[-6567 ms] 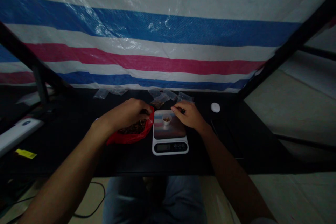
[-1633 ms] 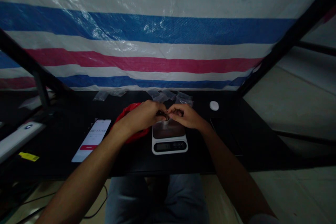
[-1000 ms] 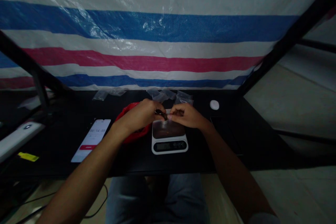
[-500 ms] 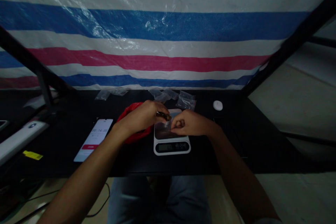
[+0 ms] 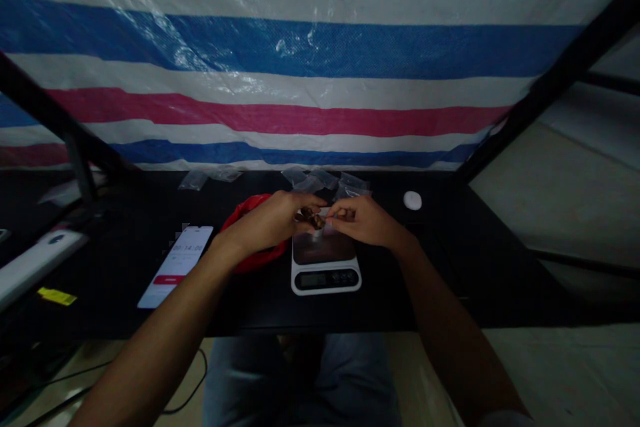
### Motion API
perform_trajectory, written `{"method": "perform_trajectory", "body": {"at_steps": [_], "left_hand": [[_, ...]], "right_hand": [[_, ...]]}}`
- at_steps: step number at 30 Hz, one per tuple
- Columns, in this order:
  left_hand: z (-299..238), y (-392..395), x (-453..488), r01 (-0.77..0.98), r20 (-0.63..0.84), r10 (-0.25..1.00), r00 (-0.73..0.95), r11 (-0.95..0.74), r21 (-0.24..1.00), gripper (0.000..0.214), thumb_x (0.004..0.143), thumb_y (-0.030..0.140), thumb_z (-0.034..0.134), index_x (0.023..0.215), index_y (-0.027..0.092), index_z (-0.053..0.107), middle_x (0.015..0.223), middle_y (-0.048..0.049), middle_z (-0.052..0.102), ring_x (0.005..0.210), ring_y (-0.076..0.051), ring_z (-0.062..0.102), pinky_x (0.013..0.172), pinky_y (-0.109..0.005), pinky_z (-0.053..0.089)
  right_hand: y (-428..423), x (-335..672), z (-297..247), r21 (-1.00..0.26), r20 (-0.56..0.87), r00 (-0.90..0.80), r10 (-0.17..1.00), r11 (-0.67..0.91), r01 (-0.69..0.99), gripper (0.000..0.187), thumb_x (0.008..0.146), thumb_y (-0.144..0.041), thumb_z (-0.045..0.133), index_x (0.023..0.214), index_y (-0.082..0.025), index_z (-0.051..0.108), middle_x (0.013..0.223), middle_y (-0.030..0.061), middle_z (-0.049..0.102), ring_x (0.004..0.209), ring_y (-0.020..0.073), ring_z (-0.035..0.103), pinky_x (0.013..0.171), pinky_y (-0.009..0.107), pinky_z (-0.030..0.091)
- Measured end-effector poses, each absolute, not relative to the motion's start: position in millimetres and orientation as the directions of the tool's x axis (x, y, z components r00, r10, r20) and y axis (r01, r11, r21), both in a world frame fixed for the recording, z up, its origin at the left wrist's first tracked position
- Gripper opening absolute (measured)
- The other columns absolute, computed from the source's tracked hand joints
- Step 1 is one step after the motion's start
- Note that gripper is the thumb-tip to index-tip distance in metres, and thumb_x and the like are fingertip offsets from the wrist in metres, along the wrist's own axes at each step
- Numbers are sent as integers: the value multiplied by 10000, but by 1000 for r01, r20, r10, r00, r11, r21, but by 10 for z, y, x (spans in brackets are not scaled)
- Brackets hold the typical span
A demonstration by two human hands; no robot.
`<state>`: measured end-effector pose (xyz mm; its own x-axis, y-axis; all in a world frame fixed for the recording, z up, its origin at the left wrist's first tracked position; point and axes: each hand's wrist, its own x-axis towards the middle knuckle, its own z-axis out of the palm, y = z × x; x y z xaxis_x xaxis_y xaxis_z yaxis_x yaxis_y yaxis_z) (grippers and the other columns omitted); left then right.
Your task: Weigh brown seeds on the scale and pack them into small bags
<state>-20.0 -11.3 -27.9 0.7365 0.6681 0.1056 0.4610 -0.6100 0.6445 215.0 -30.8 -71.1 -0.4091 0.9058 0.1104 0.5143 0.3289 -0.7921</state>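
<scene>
Left hand (image 5: 265, 227) and right hand (image 5: 367, 221) pinching dark brown lump (image 5: 310, 217) together from both sides, held just above small white cup (image 5: 317, 235) on digital kitchen scale (image 5: 325, 280), middle of black counter (image 5: 450, 280) (position over cup seems for catching crumbs). Red plastic bag (image 5: 255, 261) just beside scale, under left wrist, short reach; small clear bags (image 5: 310, 181) along far edge

The phone (image 5: 175, 270) shows roughly 00:14:00; the scale display (image 5: 310, 280) is unreadable.
</scene>
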Motion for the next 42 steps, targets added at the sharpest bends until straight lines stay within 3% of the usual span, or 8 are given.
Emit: {"method": "perform_trajectory", "body": {"at_steps": [10,21,31,37,42], "left_hand": [[-290,-108,-230,416,100,652,752,-586,695,419,872,141,707,1280,232,682,1207,-36,767,1044,-196,744,915,-287,577],[-286,-107,-216,418,70,645,761,-570,707,430,878,142,699,1295,247,676,1163,-31,782,1033,-203,748,911,-309,582],[-260,-137,-208,438,61,664,745,-556,706,422,888,146,680,1295,254,678,1173,-14,781,1027,-193,749,919,-297,579],[-132,-117,-334,538,77,737,671,-556,634,385,858,261,721,1240,211,713,1261,-46,748,1069,-230,727,986,-328,558],[-157,-79,-623,685,-54,776,628,-519,512,261,878,247,637,1110,229,757,1073,-28,793,917,-223,740,884,-309,563]], "right_hand": [[-324,2131,-696,-805,121,-424,897,339,487,151,861,-211,683,984,-162,757,689,-16,635,594,100,528,553,226,361],[-330,2110,-668,-818,120,-414,902,326,473,173,899,-270,647,966,-152,755,800,41,730,662,132,601,586,245,417],[-327,2097,-659,-808,158,-395,905,348,476,177,913,-281,627,910,-147,743,756,27,705,652,128,597,586,244,412],[-316,2105,-684,-788,193,-380,905,374,489,169,909,-260,617,923,-153,746,748,25,703,632,122,578,585,243,398],[-308,2111,-680,-770,225,-345,911,383,510,173,911,-262,610,905,-152,744,750,29,705,626,123,571,587,249,388]]}}
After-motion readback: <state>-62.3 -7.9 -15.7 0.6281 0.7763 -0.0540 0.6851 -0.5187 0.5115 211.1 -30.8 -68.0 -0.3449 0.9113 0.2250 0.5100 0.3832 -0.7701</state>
